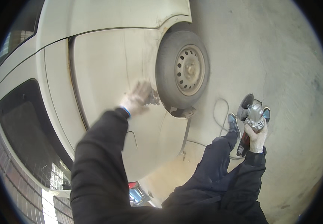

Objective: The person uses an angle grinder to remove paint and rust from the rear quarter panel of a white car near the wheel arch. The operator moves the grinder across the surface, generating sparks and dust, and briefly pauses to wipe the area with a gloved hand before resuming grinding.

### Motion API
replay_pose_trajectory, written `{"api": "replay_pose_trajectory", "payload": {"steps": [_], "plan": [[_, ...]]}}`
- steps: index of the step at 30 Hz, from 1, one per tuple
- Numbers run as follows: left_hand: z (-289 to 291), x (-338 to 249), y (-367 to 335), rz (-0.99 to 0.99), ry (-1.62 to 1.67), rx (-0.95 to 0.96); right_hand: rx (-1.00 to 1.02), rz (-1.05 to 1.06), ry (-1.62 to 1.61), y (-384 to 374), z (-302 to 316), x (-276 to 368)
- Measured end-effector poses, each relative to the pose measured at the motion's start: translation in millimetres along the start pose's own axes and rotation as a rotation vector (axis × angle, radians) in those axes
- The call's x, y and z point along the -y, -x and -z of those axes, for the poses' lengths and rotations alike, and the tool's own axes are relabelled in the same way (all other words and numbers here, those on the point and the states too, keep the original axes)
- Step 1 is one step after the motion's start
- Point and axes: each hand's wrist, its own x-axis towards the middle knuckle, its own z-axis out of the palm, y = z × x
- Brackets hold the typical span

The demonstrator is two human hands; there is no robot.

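Note:
My left hand, in a pale glove and blurred by motion, is at the cream side panel of a van. Its fingers look stretched out, with nothing visible in them, beside a dark, chipped patch at the wheel arch's edge; whether they touch the panel I cannot tell. In my right hand, also gloved, is an angle grinder, held low over the floor in front of my shoe. Its round disc points away from me, and the fingers are closed around its body.
The van's wheel has a dark tyre and a pale, holed steel rim. A cable loops over the concrete floor near my shoes. A dark side window is at the left. Something blue and red shows behind my left arm.

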Motion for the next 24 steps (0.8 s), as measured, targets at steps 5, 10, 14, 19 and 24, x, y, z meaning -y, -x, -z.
{"api": "replay_pose_trajectory", "payload": {"steps": [5, 10, 14, 19, 24], "plan": [[-33.9, -188.7, 26.4, 0.355, 0.904, -0.063, 0.09, 0.092, 0.288, 9.1, -78.0, 4.7], [-46.4, -304.3, -6.7, 0.314, 2.773, -0.475, 0.305, 0.217, 0.721, 26.4, -217.2, 17.1], [-43.8, -265.5, -9.2, 0.146, 3.023, -0.688, 0.394, 0.188, 0.628, 40.9, -291.5, 14.3], [-24.8, -199.0, -4.4, 0.185, 3.14, -0.737, 0.403, 0.196, 0.723, 41.2, -321.8, 7.7], [-7.2, -183.9, 9.1, 0.416, 3.18, -0.774, 0.348, 0.396, 0.763, 47.6, -331.6, 13.5]]}}
